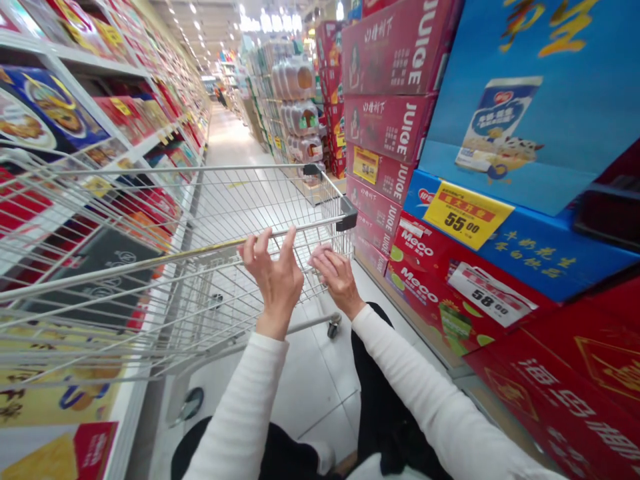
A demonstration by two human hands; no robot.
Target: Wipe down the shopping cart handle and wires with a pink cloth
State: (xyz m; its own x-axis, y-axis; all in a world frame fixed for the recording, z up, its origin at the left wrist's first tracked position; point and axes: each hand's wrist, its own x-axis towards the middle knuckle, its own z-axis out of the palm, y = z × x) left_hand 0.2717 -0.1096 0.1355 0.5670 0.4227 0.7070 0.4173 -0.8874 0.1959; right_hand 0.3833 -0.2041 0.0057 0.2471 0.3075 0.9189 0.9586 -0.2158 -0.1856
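A wire shopping cart (210, 252) stands lengthwise before me, its grey rim running from the left to a black corner cap (347, 213). At the rim, my left hand (275, 273) has its fingers spread and raised, with the tips against or just beside the bar; contact is hard to judge. Nothing shows in that hand. Close to the cart's end, below the corner cap, my right hand (340, 277) has its fingers bent and pressed together. Whatever lies within them, if anything, is hidden and slightly blurred.
Shelves of boxed goods (125, 110) line the left side, close to the cart. Stacked red JUIQE cartons (385, 53), a blue drink carton (500, 113) and red Meco boxes (425, 267) rise on the right. A tiled aisle (233, 130) runs ahead past shrink-wrapped bottles (300, 80).
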